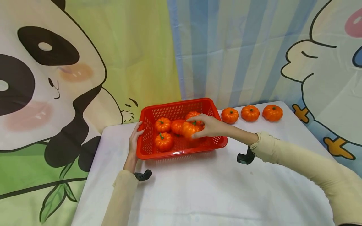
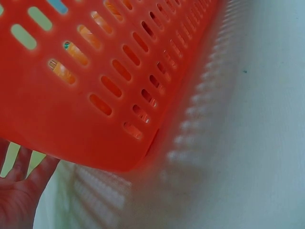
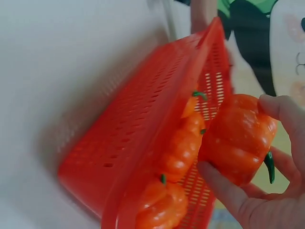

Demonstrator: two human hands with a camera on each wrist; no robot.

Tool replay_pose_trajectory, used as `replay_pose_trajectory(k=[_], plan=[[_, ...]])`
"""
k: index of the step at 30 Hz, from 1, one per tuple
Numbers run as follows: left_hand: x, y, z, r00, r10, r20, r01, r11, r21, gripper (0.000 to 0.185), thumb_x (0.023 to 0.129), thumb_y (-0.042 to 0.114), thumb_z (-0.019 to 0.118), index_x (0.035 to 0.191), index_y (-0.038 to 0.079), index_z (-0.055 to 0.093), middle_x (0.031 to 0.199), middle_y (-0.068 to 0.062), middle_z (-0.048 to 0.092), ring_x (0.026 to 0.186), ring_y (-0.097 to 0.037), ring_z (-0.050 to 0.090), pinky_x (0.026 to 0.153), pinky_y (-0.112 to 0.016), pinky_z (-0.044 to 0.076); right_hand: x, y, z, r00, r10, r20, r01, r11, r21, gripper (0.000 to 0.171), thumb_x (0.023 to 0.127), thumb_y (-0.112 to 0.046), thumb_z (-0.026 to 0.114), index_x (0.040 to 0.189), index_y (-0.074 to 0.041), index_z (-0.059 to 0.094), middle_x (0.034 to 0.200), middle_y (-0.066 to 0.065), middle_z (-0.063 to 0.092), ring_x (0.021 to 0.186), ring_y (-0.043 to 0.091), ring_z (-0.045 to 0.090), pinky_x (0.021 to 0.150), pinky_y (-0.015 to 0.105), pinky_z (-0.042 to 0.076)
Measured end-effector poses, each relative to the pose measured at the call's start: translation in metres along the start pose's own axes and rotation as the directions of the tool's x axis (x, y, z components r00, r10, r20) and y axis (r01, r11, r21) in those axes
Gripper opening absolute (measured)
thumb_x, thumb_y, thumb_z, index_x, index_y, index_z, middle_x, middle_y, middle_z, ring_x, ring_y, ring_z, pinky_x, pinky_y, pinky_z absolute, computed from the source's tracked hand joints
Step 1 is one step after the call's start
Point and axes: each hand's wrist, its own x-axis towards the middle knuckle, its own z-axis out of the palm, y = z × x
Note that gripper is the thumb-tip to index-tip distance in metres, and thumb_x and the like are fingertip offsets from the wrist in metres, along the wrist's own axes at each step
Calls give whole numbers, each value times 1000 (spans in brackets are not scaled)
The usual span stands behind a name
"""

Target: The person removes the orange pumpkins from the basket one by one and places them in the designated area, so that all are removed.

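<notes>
A red slotted basket (image 1: 147,147) stands on the white table and holds several small orange pumpkins. My right hand (image 1: 207,126) reaches over the basket and grips one pumpkin (image 1: 190,130) between thumb and fingers; the right wrist view shows that pumpkin (image 3: 238,138) held above the others, with the basket (image 3: 143,143) below it. My left hand (image 1: 135,135) rests against the basket's left wall with its fingers straight. In the left wrist view the basket wall (image 2: 95,76) fills the frame and the hand's palm (image 2: 16,195) shows at the lower left.
Three more pumpkins stand in a row on the table right of the basket: one (image 1: 229,115), a second (image 1: 250,113) and a third (image 1: 272,113). A cartoon curtain hangs behind the table. White tabletop (image 1: 203,194) spreads in front of the basket.
</notes>
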Motion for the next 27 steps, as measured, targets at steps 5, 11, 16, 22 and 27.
replay_pose_trajectory(k=[5, 11, 16, 22, 27], plan=[[0, 0, 0, 1000, 12, 8, -12, 1000, 2, 49, 102, 16, 32, 149, 31, 36, 159, 10, 27, 144, -18, 30, 121, -39, 25, -17, -3, -8, 999, -13, -42, 14, 1000, 12, 62, 81, -32, 76, 137, -21, 55, 128, 10, 53, 110, 23, 49, 91, 43, 49], [-2, 1, 0, 1000, 10, 5, -10, 1000, 20, 49, 102, 16, 32, 149, 31, 36, 159, 10, 27, 144, -19, 30, 121, -40, 25, -33, -3, -16, 997, 43, -71, -41, 999, 24, 62, 80, -33, 77, 137, -24, 55, 132, 9, 50, 115, 25, 49, 93, 47, 51], [-2, 0, 0, 1000, 7, 12, -8, 1000, 19, 49, 101, 16, 33, 148, 31, 36, 159, 8, 28, 143, -20, 31, 120, -41, 26, -46, 0, -25, 991, 49, -127, -46, 999, 28, 62, 79, -32, 77, 137, -24, 54, 130, 10, 48, 116, 27, 47, 91, 49, 51], [-1, -1, 0, 1000, 13, 13, -13, 1000, 8, 49, 102, 15, 32, 149, 30, 36, 158, 8, 29, 142, -19, 32, 120, -39, 26, -62, 10, -36, 976, 65, -207, -56, 997, 50, 76, 81, -30, 76, 147, -18, 40, 138, 13, 44, 122, 33, 45, 94, 55, 50], [0, 0, 0, 1000, 15, 14, -15, 1000, 21, 50, 102, 15, 31, 149, 31, 35, 159, 9, 27, 144, -20, 31, 120, -41, 26, -73, 22, -44, 956, 154, -249, -144, 988, 62, 88, 82, -29, 75, 152, -12, 25, 148, 18, 34, 129, 42, 40, 95, 57, 50]])
